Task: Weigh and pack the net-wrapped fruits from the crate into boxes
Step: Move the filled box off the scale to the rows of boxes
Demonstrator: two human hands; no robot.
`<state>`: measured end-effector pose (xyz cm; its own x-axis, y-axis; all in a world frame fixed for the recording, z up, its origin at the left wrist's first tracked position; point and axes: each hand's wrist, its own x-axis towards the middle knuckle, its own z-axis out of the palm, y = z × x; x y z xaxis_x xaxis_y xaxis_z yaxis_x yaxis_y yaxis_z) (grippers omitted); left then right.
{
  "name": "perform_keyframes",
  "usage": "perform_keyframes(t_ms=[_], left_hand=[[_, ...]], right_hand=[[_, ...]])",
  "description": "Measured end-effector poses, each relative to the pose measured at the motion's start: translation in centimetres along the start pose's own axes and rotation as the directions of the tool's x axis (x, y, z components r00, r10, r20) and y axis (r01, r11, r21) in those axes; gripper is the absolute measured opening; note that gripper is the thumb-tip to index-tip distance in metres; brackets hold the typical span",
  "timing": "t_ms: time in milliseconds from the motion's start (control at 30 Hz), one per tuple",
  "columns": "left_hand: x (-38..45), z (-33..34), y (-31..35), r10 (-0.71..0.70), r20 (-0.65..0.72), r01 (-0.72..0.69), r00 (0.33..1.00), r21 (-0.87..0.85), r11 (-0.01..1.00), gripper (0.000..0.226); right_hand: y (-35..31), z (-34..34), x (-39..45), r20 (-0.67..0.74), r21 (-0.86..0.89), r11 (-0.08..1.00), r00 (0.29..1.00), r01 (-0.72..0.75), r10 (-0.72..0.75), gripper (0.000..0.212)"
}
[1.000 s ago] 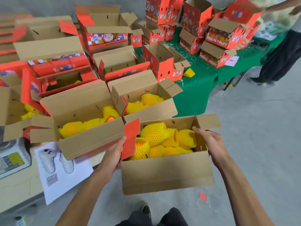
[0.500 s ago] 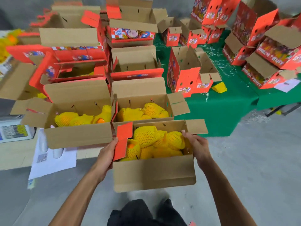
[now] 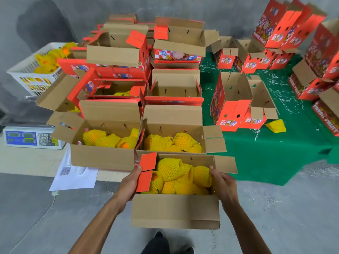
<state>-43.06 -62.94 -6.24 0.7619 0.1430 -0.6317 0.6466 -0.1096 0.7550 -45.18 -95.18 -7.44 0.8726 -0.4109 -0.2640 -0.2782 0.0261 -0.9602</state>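
Holding the open brown cardboard box [image 3: 175, 210] by its two short ends, the person carries it in the air at about 6 o'clock of the view, just in front of the table edge. The left hand [image 3: 128, 184] grips the left end wall, with the thumb on the red side flap [image 3: 146, 170]. The right hand [image 3: 222, 184] grips the right end wall, fingers curled over the rim.

Inside lie the fruits wrapped in yellow foam net [image 3: 176, 176], filling the box nearly to the rim. I judge the load quite heavy, and the thin cardboard may bend at the bottom, so a hold low on both ends seems safest. The net is soft and protects the fruits, but they can roll if the box tilts.

At 12 o'clock from it, two similar filled cardboard boxes [image 3: 102, 143] stand side by side on the pale wooden tabletop [image 3: 27, 162]. At 10 o'clock sits a white electronic scale with blue panel [image 3: 31, 137], and behind it a white plastic crate [image 3: 31, 70] with more netted fruits. At 2 o'clock, a green cloth [image 3: 266, 158] covers another table with empty red boxes [image 3: 236, 101]. The floor is grey concrete [image 3: 293, 208].
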Motion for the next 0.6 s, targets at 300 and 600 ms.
perform_keyframes(t_ms=[300, 600], left_hand=[[0.5, 0.4, 1.0, 0.072, -0.054, -0.071, 0.996, 0.032, 0.997, 0.039], [1.1, 0.9, 2.7, 0.184, -0.042, -0.185, 0.982, -0.014, 0.983, 0.036]], right_hand=[[-0.1, 1.1, 1.4, -0.010, 0.021, 0.999, 1.000, 0.027, -0.027, 0.037], [0.0, 1.5, 3.5, 0.005, 0.095, 0.987, 0.991, 0.133, -0.134, 0.023]])
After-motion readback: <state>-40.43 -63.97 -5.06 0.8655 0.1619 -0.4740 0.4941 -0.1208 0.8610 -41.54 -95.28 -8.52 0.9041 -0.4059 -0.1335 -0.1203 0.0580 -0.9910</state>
